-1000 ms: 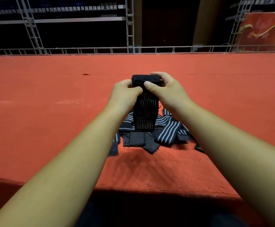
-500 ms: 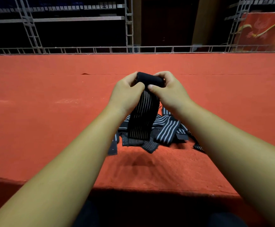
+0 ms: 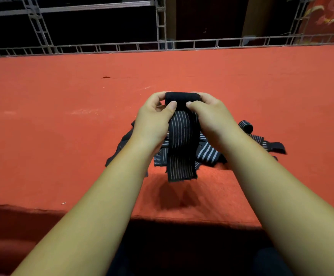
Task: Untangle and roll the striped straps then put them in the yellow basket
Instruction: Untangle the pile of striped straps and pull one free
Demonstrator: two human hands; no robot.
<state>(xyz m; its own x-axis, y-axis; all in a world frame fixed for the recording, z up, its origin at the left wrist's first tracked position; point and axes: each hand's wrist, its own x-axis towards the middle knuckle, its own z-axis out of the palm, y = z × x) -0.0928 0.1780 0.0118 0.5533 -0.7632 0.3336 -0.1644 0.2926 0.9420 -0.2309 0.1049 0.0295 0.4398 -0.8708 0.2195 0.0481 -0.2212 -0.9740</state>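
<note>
Striped strap (image 3: 182,140) is up in front of us, held above the red worktop (image 3: 62,116) and over the pile (image 3: 208,152) of straps not yet done.

- Its top end is wound into a black roll (image 3: 182,98).
- Both grips are clamped on that roll. The left hand (image 3: 154,124) is on the left end and the right hand (image 3: 214,120) on the right end. Thumbs press the near face and the fingers curl round behind.
- The tail (image 3: 181,172) hangs straight down from the roll. Its free end looks clear of the worktop, with a shadow below it.

Change over the last second: the tail was longer and ran down to the pile. Now it is shorter and off the pile, and the roll is fatter. We read that as this strap being free of the tangle, with winding well along and a few more turns needed to take up the rest.

The pile looks loose and crossed over, so most of the task is left. A curled end (image 3: 246,126) sits at the pile's right edge; we can't tell whether it's a finished roll.

The yellow basket is not in view, so we'll have to find it before the drop. A truss rail (image 3: 162,45) runs along the far edge of the worktop.
</note>
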